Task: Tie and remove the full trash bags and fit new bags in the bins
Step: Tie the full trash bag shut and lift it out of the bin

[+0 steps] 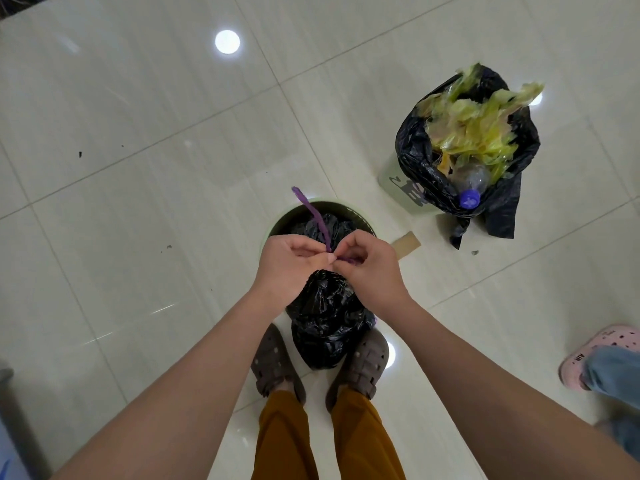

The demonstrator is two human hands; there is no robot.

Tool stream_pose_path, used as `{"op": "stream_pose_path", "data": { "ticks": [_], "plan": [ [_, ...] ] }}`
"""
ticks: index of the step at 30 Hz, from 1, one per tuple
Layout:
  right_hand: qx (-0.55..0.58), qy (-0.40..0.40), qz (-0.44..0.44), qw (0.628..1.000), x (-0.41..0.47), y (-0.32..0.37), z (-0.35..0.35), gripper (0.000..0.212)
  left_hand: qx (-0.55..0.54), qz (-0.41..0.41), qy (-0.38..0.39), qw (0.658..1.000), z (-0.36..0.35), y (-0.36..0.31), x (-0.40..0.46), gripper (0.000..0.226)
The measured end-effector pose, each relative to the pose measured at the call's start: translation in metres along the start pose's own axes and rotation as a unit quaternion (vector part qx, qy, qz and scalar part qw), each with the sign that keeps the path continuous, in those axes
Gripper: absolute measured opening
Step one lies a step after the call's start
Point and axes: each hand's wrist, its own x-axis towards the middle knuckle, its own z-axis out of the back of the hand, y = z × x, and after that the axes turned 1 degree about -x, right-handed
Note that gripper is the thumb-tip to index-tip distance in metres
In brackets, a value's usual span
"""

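Pale tiled floor [138,202] | standing over bin [277,226], black bag [325,327] hanging between feet | left hand [287,261] and right hand [374,268] pinching purple drawstring [317,216], fingers curled tight | cinching snugly at neck advisable.

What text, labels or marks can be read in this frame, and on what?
"AIR": on the pink clog, at right.
Bin by the open bag: a dark cat-like print, no legible words.
Bottle cap: raised marks, too blurred to read.
Nothing else carries text.
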Motion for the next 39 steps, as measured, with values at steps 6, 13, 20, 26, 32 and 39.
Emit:
{"op": "stream_pose_path", "data": {
  "ticks": [6,13,20,26,32,39],
  "plan": [
    [0.089,-0.034,-0.059,0.994,-0.004,0.002,0.005,0.021,-0.055,0.011,0.014,0.998,0.003,0.001,-0.003,0.017],
    [0.070,-0.041,-0.052,0.995,-0.005,-0.001,0.005,0.021,0.049,-0.063,-0.019,0.997,-0.004,0.001,-0.005,0.019],
    [-0.046,-0.027,0.001,0.999,-0.009,-0.001,0.003,0.013,0.100,-0.096,-0.034,0.990,-0.006,0.003,-0.012,0.023],
    [-0.078,-0.007,0.051,0.996,-0.010,-0.002,0.007,0.012,0.092,-0.080,-0.041,0.992,-0.006,0.003,-0.013,0.024],
    [-0.076,-0.004,0.066,0.995,-0.011,-0.008,0.008,0.013,0.082,-0.079,-0.037,0.993,-0.009,0.006,-0.013,0.025],
    [-0.060,0.010,-0.014,0.998,-0.010,-0.004,0.008,0.015,0.082,-0.079,-0.044,0.993,-0.011,0.003,-0.012,0.022]
  ]
}}
